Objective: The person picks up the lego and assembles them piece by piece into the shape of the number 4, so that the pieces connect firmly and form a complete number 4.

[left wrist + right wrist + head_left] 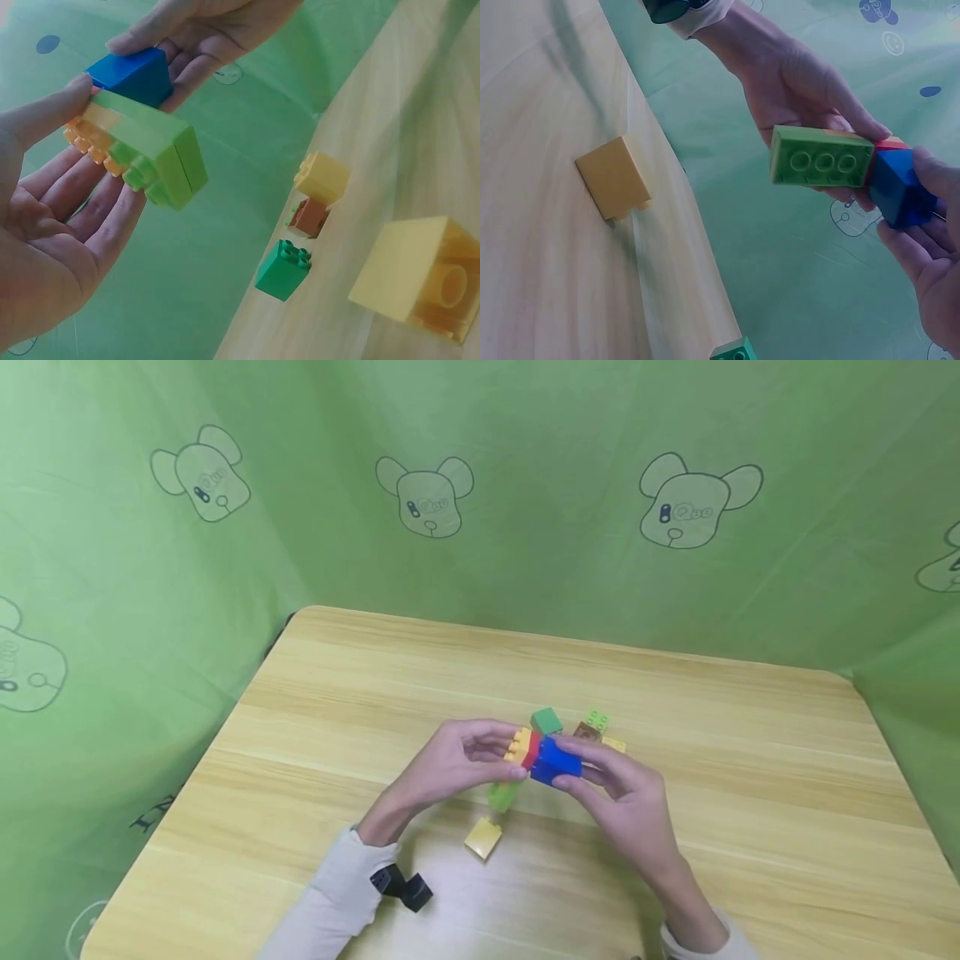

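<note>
My left hand (442, 762) holds several toy building bricks joined together: a yellow-orange brick (516, 748), a red brick (534, 749) and a light green brick (821, 157) whose hollow underside faces the right wrist view. Thumb and fingers of my right hand (636, 806) pinch a blue brick (557, 762) from its far end. The blue brick sits right against the red one, with both hands close together above the table. In the left wrist view the left thumb presses near where the blue brick meets the joined bricks.
A single yellow brick (482, 839) lies on the wooden table (780, 810) nearer to me. Behind the hands are a dark green brick (547, 721), a brown brick (586, 732), a small light green brick (597, 720) and another yellow brick (322, 178). Green curtain (540, 585) surrounds the table.
</note>
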